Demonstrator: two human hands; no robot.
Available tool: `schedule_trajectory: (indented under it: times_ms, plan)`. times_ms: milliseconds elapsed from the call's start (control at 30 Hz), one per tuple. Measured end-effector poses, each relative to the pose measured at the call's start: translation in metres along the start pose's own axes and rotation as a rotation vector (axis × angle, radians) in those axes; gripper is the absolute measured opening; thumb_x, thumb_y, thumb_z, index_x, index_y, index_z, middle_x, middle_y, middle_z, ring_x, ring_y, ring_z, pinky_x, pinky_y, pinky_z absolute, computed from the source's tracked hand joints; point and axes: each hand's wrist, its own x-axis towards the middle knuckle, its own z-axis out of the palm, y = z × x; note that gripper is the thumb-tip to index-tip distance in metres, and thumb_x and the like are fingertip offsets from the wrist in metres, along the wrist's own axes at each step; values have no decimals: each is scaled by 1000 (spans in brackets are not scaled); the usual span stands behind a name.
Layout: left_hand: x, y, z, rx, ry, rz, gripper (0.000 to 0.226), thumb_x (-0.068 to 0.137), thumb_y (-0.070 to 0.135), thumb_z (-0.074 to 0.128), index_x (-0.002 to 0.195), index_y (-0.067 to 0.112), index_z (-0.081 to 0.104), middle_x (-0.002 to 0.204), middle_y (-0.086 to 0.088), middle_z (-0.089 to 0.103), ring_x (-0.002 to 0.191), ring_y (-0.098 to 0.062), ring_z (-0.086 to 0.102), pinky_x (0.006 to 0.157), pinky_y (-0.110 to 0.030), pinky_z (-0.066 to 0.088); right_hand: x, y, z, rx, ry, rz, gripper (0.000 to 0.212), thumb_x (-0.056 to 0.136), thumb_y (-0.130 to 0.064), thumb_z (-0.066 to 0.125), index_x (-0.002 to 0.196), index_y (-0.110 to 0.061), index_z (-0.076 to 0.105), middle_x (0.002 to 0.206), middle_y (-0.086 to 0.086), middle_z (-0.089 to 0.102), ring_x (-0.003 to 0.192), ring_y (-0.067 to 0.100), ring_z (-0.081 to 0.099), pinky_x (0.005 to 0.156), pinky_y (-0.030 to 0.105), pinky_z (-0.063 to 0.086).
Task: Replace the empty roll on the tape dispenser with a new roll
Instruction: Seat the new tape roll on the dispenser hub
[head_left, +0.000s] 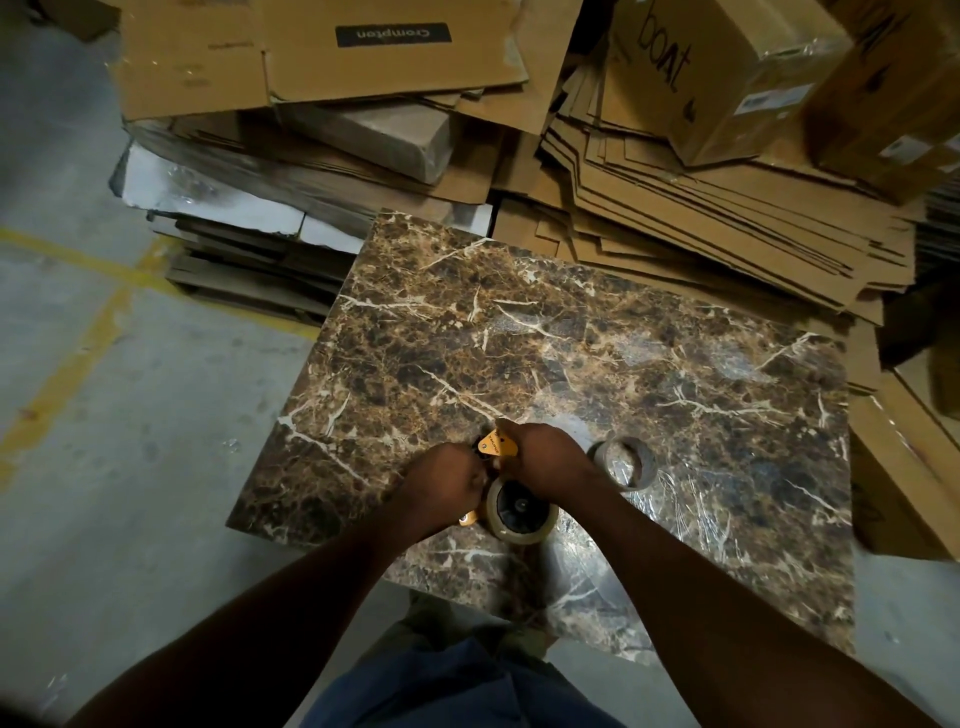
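Observation:
An orange tape dispenser (496, 448) lies at the near edge of the brown marble tabletop (597, 353). A roll of clear tape (521, 512) sits on its black hub. My left hand (447, 488) grips the dispenser from the left, covering its handle. My right hand (545, 460) is closed over the orange front end, fingers hiding the blade area. A second ring, thin and pale like a bare cardboard core (626, 462), lies flat on the tabletop just right of my right hand.
Flattened cardboard boxes (701, 208) are stacked behind and right of the table, with a taped carton (727, 73) on top. More cartons lie at the back left. Grey concrete floor (130, 415) with yellow lines is on the left.

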Motion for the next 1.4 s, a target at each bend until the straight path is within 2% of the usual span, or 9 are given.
schedule_trajectory:
  times_ms: [233, 400, 500, 633, 733, 867, 1000, 1233, 1400]
  plan:
    - [-6, 5, 0, -45, 10, -12, 53, 86, 43, 32, 69, 9, 69, 74, -11, 70, 66, -29, 63, 59, -41, 49, 3, 0, -3, -104, -15, -31, 62, 93, -27, 60, 152, -23, 42, 125, 10, 68, 110, 32, 65, 88, 42, 54]
    - [-8, 2, 3, -27, -23, -68, 41, 85, 36, 42, 69, 9, 67, 73, -10, 68, 65, -28, 63, 59, -45, 53, 1, 3, -4, -91, -52, -47, 66, 94, -34, 61, 156, -25, 37, 122, 12, 68, 108, 33, 64, 87, 44, 54]
    - [-8, 1, 0, -33, -4, -70, 48, 84, 41, 37, 72, 9, 71, 76, -9, 70, 69, -28, 66, 60, -42, 53, -6, 10, 4, 148, -65, -58, 76, 73, -41, 71, 144, -40, 42, 124, 0, 68, 109, 26, 66, 88, 45, 56]
    - [-6, 2, -1, -22, -28, -71, 39, 84, 36, 44, 70, 10, 71, 75, -7, 70, 69, -27, 66, 61, -41, 54, -12, 23, 9, 133, -127, -49, 103, 51, -38, 84, 142, -43, 37, 137, -8, 58, 119, 23, 61, 93, 45, 56]
    - [-6, 3, 1, -24, -37, -80, 42, 81, 36, 41, 70, 10, 72, 75, -7, 71, 68, -26, 67, 61, -40, 55, -20, 16, 8, 15, -140, -10, 115, 60, -38, 87, 156, -30, 23, 156, -1, 42, 135, 30, 49, 105, 49, 47]
    - [-7, 4, -1, -26, -31, -85, 33, 84, 30, 50, 69, 9, 71, 75, -9, 71, 68, -28, 66, 59, -39, 53, -22, 20, 8, 103, -207, -22, 112, 74, -23, 83, 161, -25, 14, 166, -2, 26, 138, 30, 48, 104, 45, 50]
    - [-9, 5, -2, -38, -31, -81, 35, 86, 30, 49, 66, 9, 70, 72, -9, 69, 66, -27, 65, 60, -41, 53, -20, 22, 7, 62, -219, -14, 120, 68, -33, 89, 161, -28, 12, 166, -4, 27, 139, 28, 47, 106, 46, 48]
    - [-10, 1, 1, -90, -8, -89, 47, 85, 40, 40, 67, 10, 71, 70, -8, 69, 64, -24, 64, 60, -41, 54, -24, 16, 22, -127, -131, 15, 113, 79, -45, 76, 163, -20, 5, 171, -1, 11, 140, 33, 44, 110, 50, 41]
    - [-16, 0, 4, -93, 16, -100, 36, 82, 34, 47, 69, 12, 73, 72, -5, 70, 64, -20, 64, 61, -41, 53, -24, 11, 26, -157, -136, 54, 112, 80, -44, 74, 163, -20, 2, 170, 2, 14, 143, 34, 39, 117, 59, 28]
